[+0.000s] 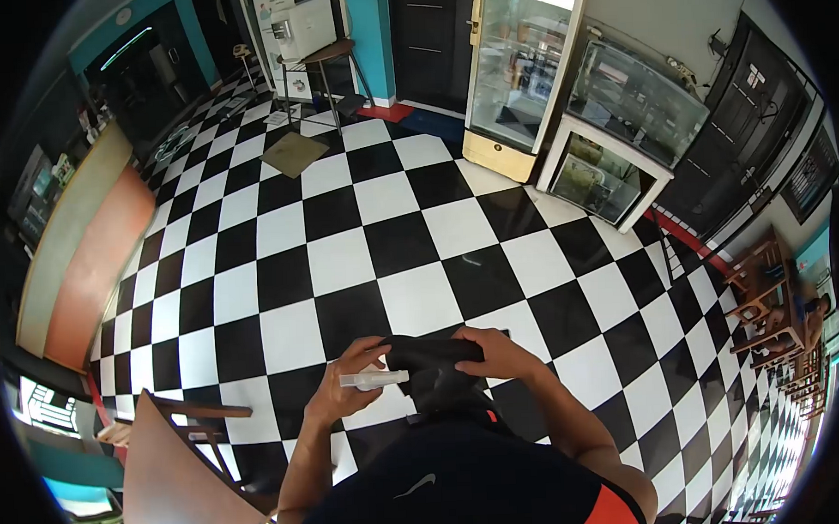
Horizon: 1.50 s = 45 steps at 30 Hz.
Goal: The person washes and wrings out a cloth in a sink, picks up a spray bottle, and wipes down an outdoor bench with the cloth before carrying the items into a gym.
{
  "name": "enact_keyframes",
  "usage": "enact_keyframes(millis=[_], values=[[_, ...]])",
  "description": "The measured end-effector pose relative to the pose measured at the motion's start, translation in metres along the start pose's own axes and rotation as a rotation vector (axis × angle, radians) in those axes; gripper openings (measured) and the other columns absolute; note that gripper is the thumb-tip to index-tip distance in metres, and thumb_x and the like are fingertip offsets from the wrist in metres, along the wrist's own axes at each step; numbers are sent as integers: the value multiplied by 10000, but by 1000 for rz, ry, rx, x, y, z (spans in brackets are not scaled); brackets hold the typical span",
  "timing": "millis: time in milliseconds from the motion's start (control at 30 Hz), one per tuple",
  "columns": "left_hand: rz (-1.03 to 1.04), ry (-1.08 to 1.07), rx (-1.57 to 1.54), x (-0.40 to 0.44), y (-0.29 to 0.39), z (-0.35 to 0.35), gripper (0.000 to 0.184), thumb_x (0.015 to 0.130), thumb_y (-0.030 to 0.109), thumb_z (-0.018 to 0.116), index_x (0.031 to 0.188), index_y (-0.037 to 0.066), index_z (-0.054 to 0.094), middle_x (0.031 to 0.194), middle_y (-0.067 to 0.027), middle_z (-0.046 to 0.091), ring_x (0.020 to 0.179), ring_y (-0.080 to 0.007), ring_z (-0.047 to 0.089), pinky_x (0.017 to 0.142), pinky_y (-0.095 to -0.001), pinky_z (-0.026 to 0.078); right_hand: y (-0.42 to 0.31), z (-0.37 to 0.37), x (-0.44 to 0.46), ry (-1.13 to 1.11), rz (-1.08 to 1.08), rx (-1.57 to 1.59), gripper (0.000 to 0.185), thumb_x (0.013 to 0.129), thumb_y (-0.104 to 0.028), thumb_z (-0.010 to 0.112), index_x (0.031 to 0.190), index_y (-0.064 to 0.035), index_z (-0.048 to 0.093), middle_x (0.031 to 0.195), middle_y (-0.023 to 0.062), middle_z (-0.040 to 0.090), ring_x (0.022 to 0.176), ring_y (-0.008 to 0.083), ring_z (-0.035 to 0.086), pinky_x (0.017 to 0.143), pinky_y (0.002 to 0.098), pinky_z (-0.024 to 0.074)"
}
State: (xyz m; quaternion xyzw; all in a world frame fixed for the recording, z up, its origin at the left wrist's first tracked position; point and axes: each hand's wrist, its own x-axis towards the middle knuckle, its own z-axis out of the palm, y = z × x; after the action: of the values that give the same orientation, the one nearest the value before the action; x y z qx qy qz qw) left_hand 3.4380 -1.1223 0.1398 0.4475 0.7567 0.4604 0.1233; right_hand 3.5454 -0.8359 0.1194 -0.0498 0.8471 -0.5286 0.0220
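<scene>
My left hand (343, 387) is closed around a small whitish translucent bottle (373, 381), which points to the right. Its thumb and forefinger also reach the left end of a black, soft-looking item (432, 350), perhaps a folded cloth or pouch; its exact kind does not show. On the other end of this black item, my right hand (493, 354) has its fingers curled with the thumb below. Both hands are held in front of my body, above the checkered floor (421, 300).
A glass-door fridge (519, 83) and a glass tank on a white stand (638, 102) are ahead to the right. A counter (86, 246) runs along the left. Near my left arm is a brown tabletop (182, 473). A stool (325, 57) carries a white appliance. Wooden chairs (767, 291) line the far right.
</scene>
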Motion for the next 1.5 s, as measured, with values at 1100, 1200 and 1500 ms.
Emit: enact_keyframes(millis=[1100, 1200, 1500], values=[[-244, 102, 66, 500, -695, -773, 320, 709, 86, 735, 1019, 65, 657, 1074, -124, 580, 942, -314, 642, 762, -396, 550, 9, 83, 1264, -536, 66, 309, 398, 904, -381, 652, 980, 8, 684, 777, 65, 665, 707, 107, 602, 646, 284, 470], [-241, 210, 86, 536, -783, -838, 344, 700, 76, 736, 1036, 69, 664, 1096, -131, 579, 942, -314, 644, 774, -391, 554, 39, 113, 1389, -559, 19, 221, 387, 888, -370, 676, 997, 1, 673, 796, 45, 654, 722, 101, 591, 660, 271, 465], [-434, 759, 362, 549, -924, -1074, 328, 646, 22, 732, 970, 65, 701, 1008, -115, 637, 883, -300, 651, 728, -367, 553, -99, 223, 1770, -1034, -490, -110, 427, 864, -376, 674, 782, 23, 544, 677, 201, 589, 600, 357, 568, 593, 402, 441]])
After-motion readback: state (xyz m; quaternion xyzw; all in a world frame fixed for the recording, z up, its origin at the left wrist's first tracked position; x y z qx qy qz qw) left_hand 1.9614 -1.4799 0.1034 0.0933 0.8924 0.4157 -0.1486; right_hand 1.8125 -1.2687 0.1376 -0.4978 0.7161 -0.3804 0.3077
